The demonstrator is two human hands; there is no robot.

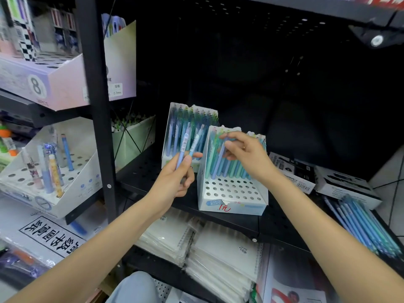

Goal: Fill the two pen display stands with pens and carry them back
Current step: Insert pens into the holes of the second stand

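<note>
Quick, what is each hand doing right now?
Left hand: fingers grip a few pale blue plastic pens.
Right hand: fingers pinch a blue pen standing in the front white perforated cardboard stand.

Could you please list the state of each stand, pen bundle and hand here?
Front stand: upright on the shelf, back rows filled, front holes empty.
Rear stand: upright, packed with pens.
Left hand: grip around a few pens.
Right hand: pinching a pen standing in the front stand.
Loose pens: lying at the right.
</note>
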